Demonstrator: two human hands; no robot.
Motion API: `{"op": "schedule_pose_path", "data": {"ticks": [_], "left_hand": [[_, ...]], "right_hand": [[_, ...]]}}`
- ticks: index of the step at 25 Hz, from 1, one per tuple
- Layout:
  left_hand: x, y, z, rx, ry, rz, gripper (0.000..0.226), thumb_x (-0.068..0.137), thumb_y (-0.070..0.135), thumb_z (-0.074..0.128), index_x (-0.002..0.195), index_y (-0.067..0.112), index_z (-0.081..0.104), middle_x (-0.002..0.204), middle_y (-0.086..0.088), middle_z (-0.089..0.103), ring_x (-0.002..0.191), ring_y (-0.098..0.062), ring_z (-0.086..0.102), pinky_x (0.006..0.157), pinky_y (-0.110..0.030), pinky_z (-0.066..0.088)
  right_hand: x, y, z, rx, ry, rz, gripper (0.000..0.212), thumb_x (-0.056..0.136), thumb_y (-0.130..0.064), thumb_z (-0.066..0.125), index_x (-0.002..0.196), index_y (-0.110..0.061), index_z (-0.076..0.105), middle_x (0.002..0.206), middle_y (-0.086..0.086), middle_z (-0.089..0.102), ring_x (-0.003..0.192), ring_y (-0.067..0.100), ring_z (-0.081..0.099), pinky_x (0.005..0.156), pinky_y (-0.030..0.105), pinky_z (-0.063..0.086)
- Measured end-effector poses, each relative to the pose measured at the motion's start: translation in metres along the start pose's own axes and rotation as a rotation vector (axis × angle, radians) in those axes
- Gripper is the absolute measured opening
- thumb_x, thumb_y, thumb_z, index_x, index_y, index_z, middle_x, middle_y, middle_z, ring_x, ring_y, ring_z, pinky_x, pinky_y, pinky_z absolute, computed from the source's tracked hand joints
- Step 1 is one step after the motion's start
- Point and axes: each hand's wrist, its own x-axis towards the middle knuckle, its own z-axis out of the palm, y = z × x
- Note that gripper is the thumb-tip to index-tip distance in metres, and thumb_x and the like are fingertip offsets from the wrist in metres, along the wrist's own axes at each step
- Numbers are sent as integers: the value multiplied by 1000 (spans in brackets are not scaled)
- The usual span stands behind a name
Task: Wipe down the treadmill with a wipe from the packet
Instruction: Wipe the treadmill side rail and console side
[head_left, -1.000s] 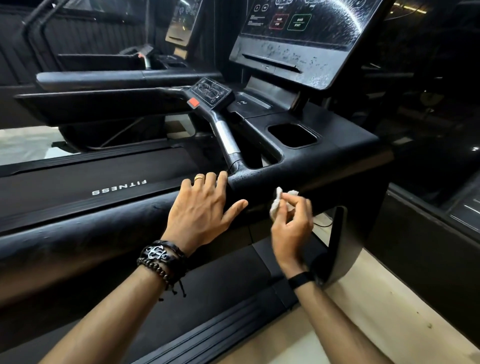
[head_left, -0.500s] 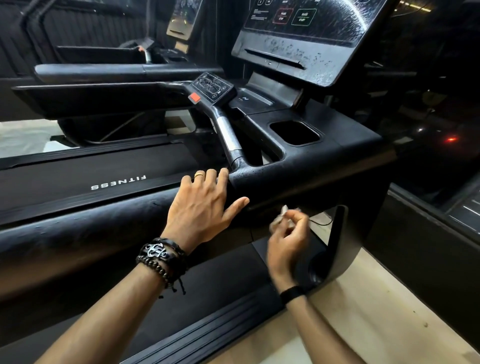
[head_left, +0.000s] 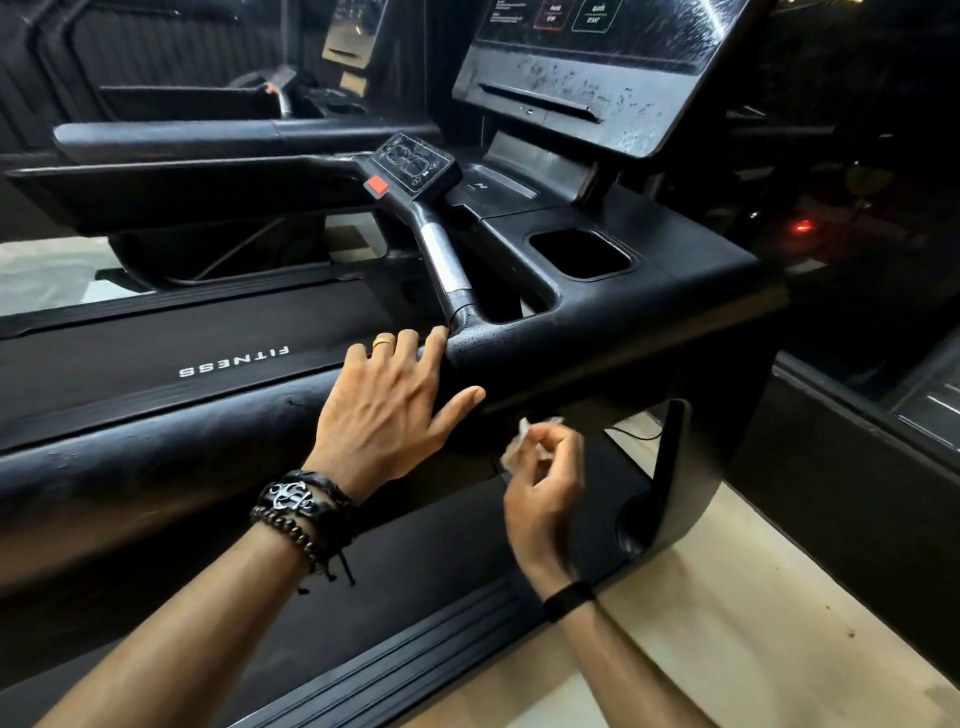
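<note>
The black treadmill (head_left: 649, 322) fills the view, its near handrail running from the lower left up to the console. My left hand (head_left: 387, 410) rests flat on that handrail, fingers spread, just left of the console arm. My right hand (head_left: 543, 483) pinches a small crumpled white wipe (head_left: 519, 441) below the underside of the console arm, blurred by motion. The wipe packet is not in view.
The console screen (head_left: 597, 31) and its panel are streaked with droplets. A cup holder recess (head_left: 579, 254) sits in the console top. The running belt (head_left: 156, 353) lies behind the rail. Pale floor (head_left: 727, 649) lies at lower right, with dark glass beyond it.
My right hand has dropped with the wipe from the front edge of the console arm to below it. My left hand has stayed on the handrail.
</note>
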Motion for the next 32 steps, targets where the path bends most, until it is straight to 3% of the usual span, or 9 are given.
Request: {"op": "schedule_pose_path", "data": {"ticks": [2,4,6,9,13,18,25,29,32], "left_hand": [[0,0,-1,11,4,3,82,98,71,15,145,9,41,108,-11,57,93,-31,56,76,-44,42],[0,0,-2,6,4,3,81,98,71,15,143,10,42,106,-11,57,93,-31,56,75,-44,42],[0,1,-2,2,-3,5,81,98,71,15,143,10,42,106,-11,57,92,-31,56,75,-44,43],[0,1,-2,7,-4,-6,82,97,72,13,143,10,41,106,-11,57,92,-31,56,75,-44,44],[0,1,-2,15,12,-5,83,97,72,15,151,12,36,105,-10,57,94,-30,56,74,-43,42],[0,1,-1,5,2,0,82,97,72,15,149,13,38,105,-10,57,94,-30,56,75,-44,42],[-1,2,-1,-2,7,-2,85,98,72,13,147,9,41,105,-11,58,92,-31,56,74,-43,42],[-1,2,-1,-2,3,-8,85,98,72,12,145,8,43,106,-10,58,93,-29,56,74,-41,40],[-1,2,-3,-1,5,-15,85,98,72,12,143,8,44,105,-9,58,92,-28,56,75,-41,41]], "right_hand": [[-4,8,-2,35,-40,21,7,96,-7,60,94,-13,56,87,11,60,80,0,57,74,16,47],[25,21,-8,125,103,217,14,99,-8,55,95,-21,50,82,11,60,67,9,57,65,27,49],[60,29,-18,127,217,322,19,98,5,52,96,-14,50,80,10,58,62,0,57,63,16,47],[61,18,-18,1,215,201,14,93,14,53,96,0,56,86,4,58,75,-12,58,69,2,40],[6,33,-14,-20,-10,78,19,95,1,59,89,-16,53,82,6,59,77,1,55,74,16,44],[76,58,-33,22,226,378,7,100,-3,53,93,-5,55,78,9,61,70,23,61,68,31,49],[28,21,-13,-46,25,36,12,93,-5,59,96,-17,59,93,6,64,87,25,63,79,26,51],[82,26,-24,-100,181,174,12,92,2,61,99,-6,66,103,5,64,95,28,65,82,13,48],[88,-5,-11,-153,89,23,12,90,2,66,97,-6,71,101,2,60,93,13,60,83,17,47]]}}
